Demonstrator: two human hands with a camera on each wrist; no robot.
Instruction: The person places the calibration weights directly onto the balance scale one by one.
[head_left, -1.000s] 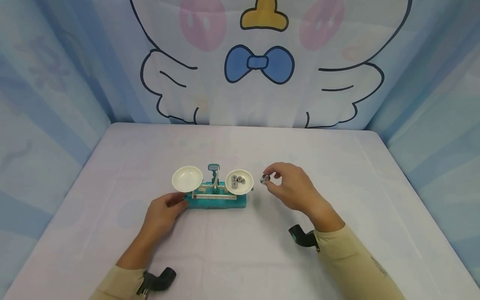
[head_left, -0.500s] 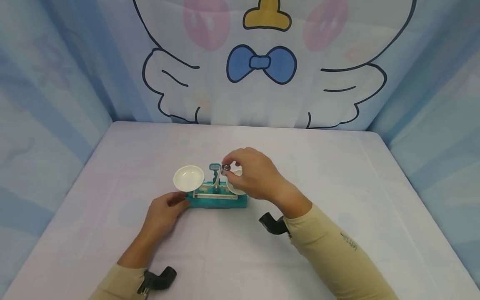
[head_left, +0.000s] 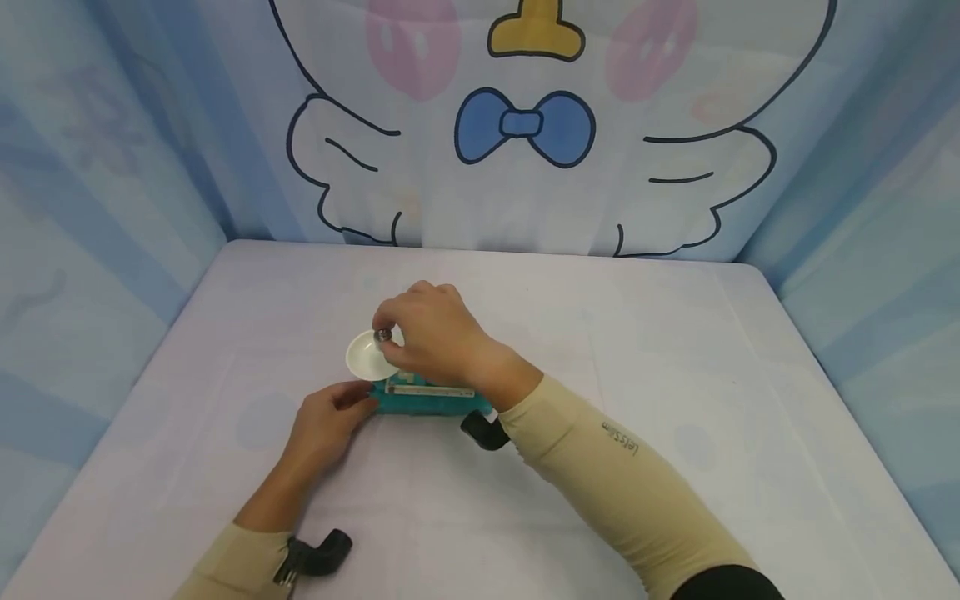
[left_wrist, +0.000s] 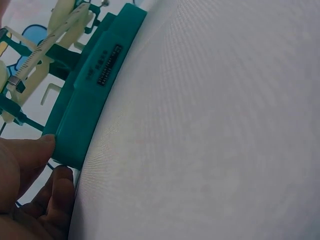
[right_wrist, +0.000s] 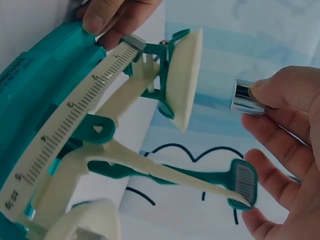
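A small teal balance scale with cream pans stands mid-table. Its base end is pinched by my left hand; the left wrist view puts the thumb on the base's upper edge and curled fingers at its end. Between thumb and fingertips, my right hand holds a shiny cylindrical metal weight over the left pan. Some space shows between weight and pan in the right wrist view. My right hand hides the right pan from the head view; that pan partly shows in the right wrist view.
A pale cloth covers the table. Behind it hangs a curtain with a cartoon print, and blue curtains flank both sides. Black wrist cameras jut from the left sleeve and the right sleeve.
My right hand has carried the metal weight leftward, from beside the right pan, past the upright, to over the left pan. My left hand keeps its place on the base.
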